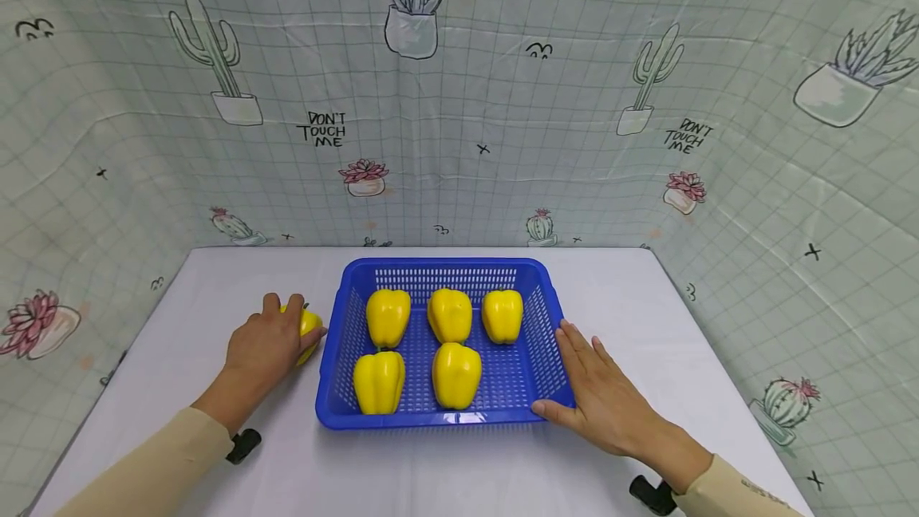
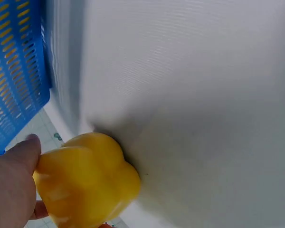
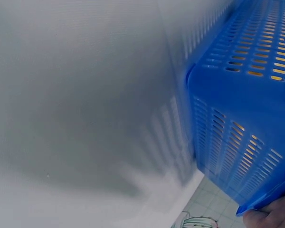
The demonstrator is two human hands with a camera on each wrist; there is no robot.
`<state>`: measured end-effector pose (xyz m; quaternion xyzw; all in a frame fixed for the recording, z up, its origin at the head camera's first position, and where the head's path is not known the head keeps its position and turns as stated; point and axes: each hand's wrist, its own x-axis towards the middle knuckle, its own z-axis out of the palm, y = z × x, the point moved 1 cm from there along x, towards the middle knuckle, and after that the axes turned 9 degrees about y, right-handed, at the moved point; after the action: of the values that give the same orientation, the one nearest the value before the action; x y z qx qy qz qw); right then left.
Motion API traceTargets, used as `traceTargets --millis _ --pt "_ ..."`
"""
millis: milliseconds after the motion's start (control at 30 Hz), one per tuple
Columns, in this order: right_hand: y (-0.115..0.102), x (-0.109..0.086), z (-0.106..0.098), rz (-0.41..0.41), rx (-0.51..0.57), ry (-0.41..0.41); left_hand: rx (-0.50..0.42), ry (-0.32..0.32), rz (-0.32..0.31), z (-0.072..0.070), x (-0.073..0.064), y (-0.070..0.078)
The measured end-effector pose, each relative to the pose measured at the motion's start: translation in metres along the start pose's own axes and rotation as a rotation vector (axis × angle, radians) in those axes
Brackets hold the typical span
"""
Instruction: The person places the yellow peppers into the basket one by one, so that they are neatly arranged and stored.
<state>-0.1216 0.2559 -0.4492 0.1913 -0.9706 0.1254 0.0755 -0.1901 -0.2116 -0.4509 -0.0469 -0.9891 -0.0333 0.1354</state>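
My left hand [image 1: 262, 345] grips a yellow bell pepper [image 2: 88, 178] on the tabletop, just left of the blue plastic basket [image 1: 441, 262]. The thumb lies on the pepper's basket side, and the fingers reach over its top. Inside the basket are several yellow bell peppers in two rows, among them one at the front left [image 1: 378, 383] and one at the back right [image 1: 502, 316]. With fingers extended, my right hand [image 1: 606, 401] rests along the basket's right rim, its thumb at the front right corner. In the right wrist view, fingertips [image 3: 270, 216] touch the rim.
A white cloth [image 1: 603, 286] covers the table under the basket. Behind and at both sides hangs a checked curtain [image 1: 459, 102] printed with cacti. Inside the basket, bare floor [image 1: 506, 381] shows at the front right.
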Motion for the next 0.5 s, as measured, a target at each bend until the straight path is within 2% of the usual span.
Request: traceTargets --millis 133,300,500 --pt "0.000 0.000 0.000 0.000 0.002 -0.003 -0.010 0.000 0.008 -0.003 -0.003 -0.002" --pt "0.000 0.000 -0.001 -0.003 0.002 -0.007 -0.011 -0.041 0.033 -0.009 -0.006 -0.005" --pt "0.000 0.001 -0.002 -0.019 -0.003 0.003 0.046 -0.058 0.118 -0.018 -0.007 -0.010"
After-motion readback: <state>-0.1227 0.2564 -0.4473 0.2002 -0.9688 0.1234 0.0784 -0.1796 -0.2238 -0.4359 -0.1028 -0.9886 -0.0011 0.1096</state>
